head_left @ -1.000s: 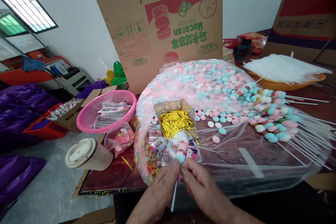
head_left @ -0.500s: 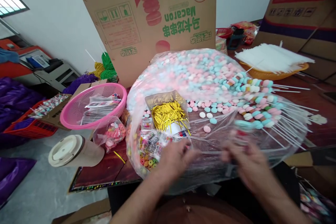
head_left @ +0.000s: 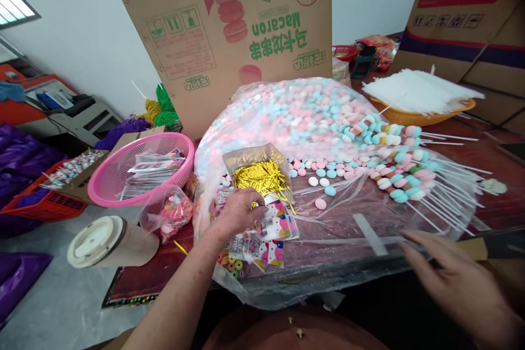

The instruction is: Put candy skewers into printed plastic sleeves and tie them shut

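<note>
Pink basket (head_left: pixel 107 174) sits left of the candy bag (head_left: pixel 287 115). Left hand (head_left: pixel 235 212) rests on the gold ties (head_left: pixel 262 175) at the bag's front, fingers curled, grip unclear. Right hand (head_left: pixel 463 281) hovers off the bag's front-right edge, fingers spread, empty.

Left hand (head_left: pixel 238 212) at gold twist ties (head_left: pixel 262 178) (right hand (head_left: pixel 455 279) apart)

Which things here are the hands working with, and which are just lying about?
In hand: left hand on the gold twist ties and printed wrappers; right hand open near the candy skewers; loose candies.
Lying about: pink basket, lidded cup, cardboard box, tray of white sticks.
</note>
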